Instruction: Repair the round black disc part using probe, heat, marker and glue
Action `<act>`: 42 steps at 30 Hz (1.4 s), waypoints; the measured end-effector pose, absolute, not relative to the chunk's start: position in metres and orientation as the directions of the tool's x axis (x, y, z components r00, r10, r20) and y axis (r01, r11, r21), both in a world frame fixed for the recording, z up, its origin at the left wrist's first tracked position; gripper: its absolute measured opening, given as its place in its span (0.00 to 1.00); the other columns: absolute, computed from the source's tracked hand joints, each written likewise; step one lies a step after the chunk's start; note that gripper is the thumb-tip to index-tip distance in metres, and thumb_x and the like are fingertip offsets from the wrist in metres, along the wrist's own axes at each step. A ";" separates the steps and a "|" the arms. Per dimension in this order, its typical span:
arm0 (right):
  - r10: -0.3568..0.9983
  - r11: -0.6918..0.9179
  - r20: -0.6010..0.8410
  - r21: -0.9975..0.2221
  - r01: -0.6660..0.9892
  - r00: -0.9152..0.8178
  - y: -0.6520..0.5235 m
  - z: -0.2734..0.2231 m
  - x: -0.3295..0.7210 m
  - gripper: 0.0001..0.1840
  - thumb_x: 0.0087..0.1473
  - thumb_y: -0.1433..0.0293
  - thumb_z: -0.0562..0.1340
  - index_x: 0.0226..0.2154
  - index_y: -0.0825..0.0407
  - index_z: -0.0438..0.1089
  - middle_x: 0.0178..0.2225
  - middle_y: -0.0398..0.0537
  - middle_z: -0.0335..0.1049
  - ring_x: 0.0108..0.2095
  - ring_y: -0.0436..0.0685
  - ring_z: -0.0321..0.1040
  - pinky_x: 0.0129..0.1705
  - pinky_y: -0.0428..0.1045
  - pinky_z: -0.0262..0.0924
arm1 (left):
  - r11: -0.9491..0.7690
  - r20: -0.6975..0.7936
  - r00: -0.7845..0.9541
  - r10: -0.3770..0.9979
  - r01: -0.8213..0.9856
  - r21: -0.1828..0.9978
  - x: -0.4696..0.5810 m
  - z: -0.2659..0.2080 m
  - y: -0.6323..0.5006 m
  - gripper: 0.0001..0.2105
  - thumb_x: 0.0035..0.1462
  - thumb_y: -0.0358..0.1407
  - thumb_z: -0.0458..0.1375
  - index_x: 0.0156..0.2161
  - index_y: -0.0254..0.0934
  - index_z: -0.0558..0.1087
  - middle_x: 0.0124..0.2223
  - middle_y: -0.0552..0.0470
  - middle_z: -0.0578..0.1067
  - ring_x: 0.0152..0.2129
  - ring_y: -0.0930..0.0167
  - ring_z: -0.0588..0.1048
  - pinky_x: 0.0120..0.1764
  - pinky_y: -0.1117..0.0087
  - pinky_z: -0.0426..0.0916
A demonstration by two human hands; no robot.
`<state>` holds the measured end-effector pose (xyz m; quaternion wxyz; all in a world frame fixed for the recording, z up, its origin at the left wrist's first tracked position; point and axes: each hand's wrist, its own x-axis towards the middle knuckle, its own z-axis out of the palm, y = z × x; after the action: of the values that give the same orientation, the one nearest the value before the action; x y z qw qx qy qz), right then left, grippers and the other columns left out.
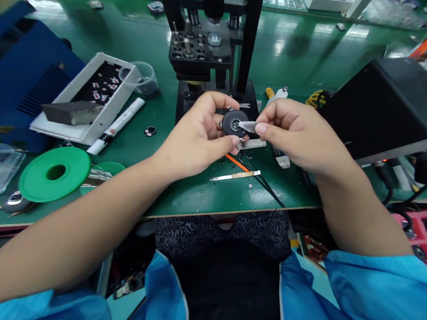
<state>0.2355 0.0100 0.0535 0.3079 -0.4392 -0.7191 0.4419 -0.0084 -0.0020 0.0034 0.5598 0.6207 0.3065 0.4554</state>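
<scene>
My left hand (200, 140) holds a round black watch case (230, 122) between thumb and fingers, its flat back turned up, with small metal lugs at the rim. A thin, pointed metal blade (246, 126) is pinched between the thumb and fingertips of my right hand (297, 133). Its tip is at the ringed centre of the case; whether it touches cannot be made out. Below my hands lie a narrow metal strip (235, 175) and black tweezers (271, 190). Partly behind my left fingers is a pale flat bar (255, 144).
A black bench press (200, 59) stands just beyond my hands. To the left are a white box (90, 120) with small parts, a marker (117, 125), a clear cup (146, 82) and a green spool (43, 172). A large black machine (384, 107) stands at right.
</scene>
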 end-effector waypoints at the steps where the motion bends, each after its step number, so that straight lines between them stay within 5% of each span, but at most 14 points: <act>1: 0.900 0.218 0.049 -0.912 0.348 -0.434 0.010 0.053 0.235 0.17 0.65 0.56 0.76 0.35 0.48 0.74 0.27 0.40 0.67 0.32 0.54 0.65 0.37 0.52 0.59 | -0.191 0.225 0.394 0.891 -0.126 0.974 -0.008 0.004 -0.003 0.30 0.59 0.36 0.78 0.60 0.42 0.67 0.44 0.53 0.81 0.34 0.69 0.84 0.41 0.61 0.87; 8: 0.915 0.244 0.068 -0.878 0.412 -0.397 0.008 0.052 0.232 0.15 0.66 0.58 0.74 0.35 0.47 0.73 0.30 0.42 0.70 0.36 0.56 0.67 0.38 0.53 0.60 | -0.264 0.248 0.358 0.900 -0.006 0.965 -0.008 0.003 -0.008 0.35 0.66 0.45 0.77 0.72 0.47 0.71 0.52 0.50 0.85 0.39 0.62 0.88 0.48 0.50 0.90; 18: 0.925 0.224 0.052 -0.875 0.429 -0.378 0.005 0.052 0.228 0.15 0.66 0.58 0.75 0.36 0.47 0.73 0.29 0.41 0.68 0.34 0.56 0.67 0.38 0.52 0.61 | -0.255 0.228 0.301 0.926 0.053 0.966 -0.005 0.001 -0.012 0.28 0.65 0.39 0.75 0.65 0.45 0.71 0.44 0.52 0.86 0.40 0.61 0.89 0.47 0.55 0.90; 31: 0.918 0.225 0.048 -0.881 0.416 -0.394 0.005 0.048 0.225 0.15 0.67 0.59 0.74 0.36 0.46 0.71 0.28 0.39 0.64 0.33 0.54 0.65 0.38 0.53 0.62 | -0.354 0.303 0.259 0.917 0.179 0.918 -0.006 -0.006 -0.010 0.28 0.60 0.38 0.77 0.61 0.46 0.70 0.49 0.51 0.82 0.43 0.62 0.87 0.45 0.58 0.87; 37: 0.930 0.262 0.091 -0.844 0.468 -0.357 0.004 0.041 0.224 0.15 0.66 0.59 0.75 0.36 0.46 0.71 0.30 0.41 0.66 0.37 0.57 0.67 0.40 0.54 0.62 | -0.425 0.356 0.285 0.890 0.233 0.875 -0.007 -0.007 -0.009 0.31 0.64 0.38 0.74 0.70 0.48 0.74 0.70 0.45 0.80 0.68 0.47 0.80 0.61 0.46 0.86; 42: 0.933 0.268 0.103 -0.838 0.475 -0.344 0.001 0.042 0.220 0.14 0.68 0.62 0.74 0.36 0.46 0.70 0.31 0.40 0.64 0.38 0.57 0.68 0.43 0.55 0.64 | -0.460 0.378 0.293 0.878 0.299 0.836 -0.008 -0.004 -0.009 0.30 0.62 0.36 0.72 0.69 0.45 0.77 0.68 0.46 0.82 0.62 0.49 0.84 0.65 0.42 0.83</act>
<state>0.2203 0.0014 0.0416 0.3116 -0.4806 -0.7327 0.3675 -0.0082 -0.0089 -0.0042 0.3301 0.7332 0.4012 0.4387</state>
